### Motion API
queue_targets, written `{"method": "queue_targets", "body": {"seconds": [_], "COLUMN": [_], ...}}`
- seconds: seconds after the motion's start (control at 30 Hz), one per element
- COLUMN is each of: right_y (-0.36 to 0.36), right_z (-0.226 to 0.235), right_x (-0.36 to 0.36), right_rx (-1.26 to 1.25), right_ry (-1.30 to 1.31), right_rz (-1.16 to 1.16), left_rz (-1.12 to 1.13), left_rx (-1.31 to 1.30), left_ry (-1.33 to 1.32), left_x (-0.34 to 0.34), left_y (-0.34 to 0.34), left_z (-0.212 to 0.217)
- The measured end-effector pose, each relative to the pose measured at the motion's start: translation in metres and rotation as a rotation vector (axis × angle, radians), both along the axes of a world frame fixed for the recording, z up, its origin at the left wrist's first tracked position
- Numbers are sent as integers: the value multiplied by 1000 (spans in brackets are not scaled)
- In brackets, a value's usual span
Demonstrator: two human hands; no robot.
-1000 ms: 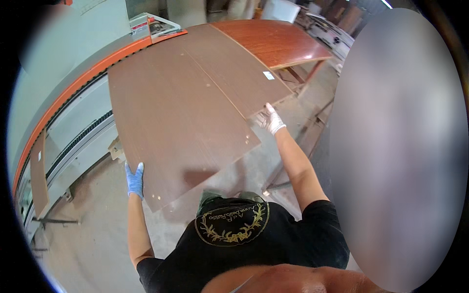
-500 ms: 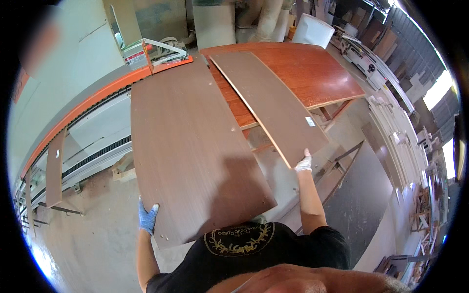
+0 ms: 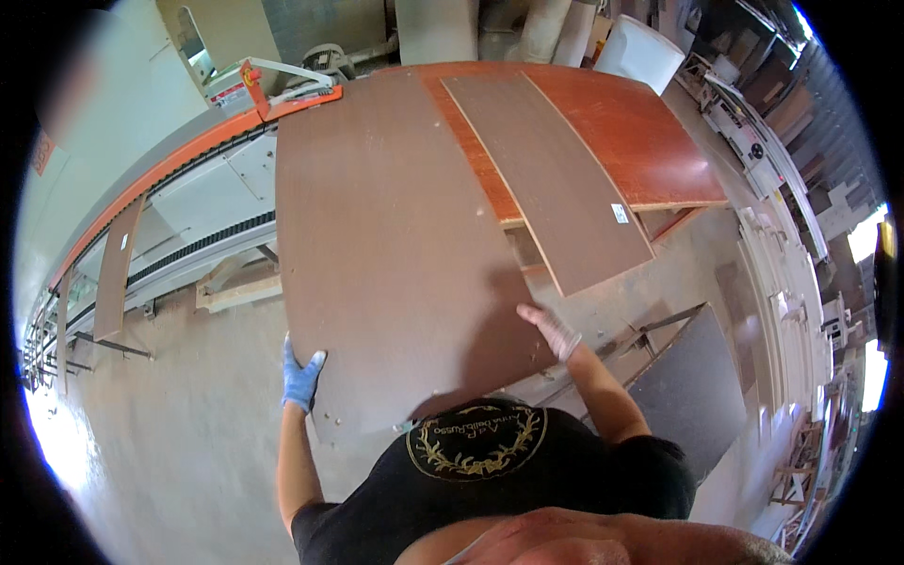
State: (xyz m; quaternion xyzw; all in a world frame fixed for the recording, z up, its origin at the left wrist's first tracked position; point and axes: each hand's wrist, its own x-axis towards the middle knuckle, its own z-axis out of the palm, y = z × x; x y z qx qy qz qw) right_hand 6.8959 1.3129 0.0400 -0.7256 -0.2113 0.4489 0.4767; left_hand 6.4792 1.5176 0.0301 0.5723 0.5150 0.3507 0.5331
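A wide brown panel (image 3: 386,235) lies before me, its near edge close to my shirt. My left hand (image 3: 301,379), in a blue glove, grips its left edge near the close corner, thumb on the top face. At the right edge is my right hand (image 3: 554,333) in a pale glove, holding the panel with a digit over its face; the other fingers are partly hidden. To the right, a narrower brown panel (image 3: 556,179) with a small white label rests on a reddish-brown table (image 3: 650,141), its near end overhanging. Neither hand touches it.
A long machine with an orange rail (image 3: 179,160) runs along the left, with another brown board (image 3: 118,268) on it. A dark panel (image 3: 692,386) stands at the lower right. Stacked pale boards (image 3: 777,301) and a white machine (image 3: 753,141) are farther right.
My right hand has let go of the narrower panel and moved left onto the wide panel's edge. The narrower panel now lies farther onto the table. My left hand keeps its hold.
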Motion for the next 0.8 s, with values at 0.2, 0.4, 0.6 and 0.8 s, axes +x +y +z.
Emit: {"method": "queue_targets", "body": {"seconds": [0.2,0.4,0.6,0.8], "right_y": [-50,-82,-69,-44], "right_z": [-12,-5,19,-14], "right_x": [136,257,371,310], "right_rx": [-31,-58,-50,136], "right_ry": [-155,-355,-862,-1156], "right_rz": [32,-51,-169,-121], "left_rz": [19,-19,-270,-149], "left_rx": [36,70,343,758], "left_ry": [-115,-97,589,1065], "left_x": [120,229,310,262], "left_y": [-66,-80,-19,128], "left_z": [-10,-8,23,68]}}
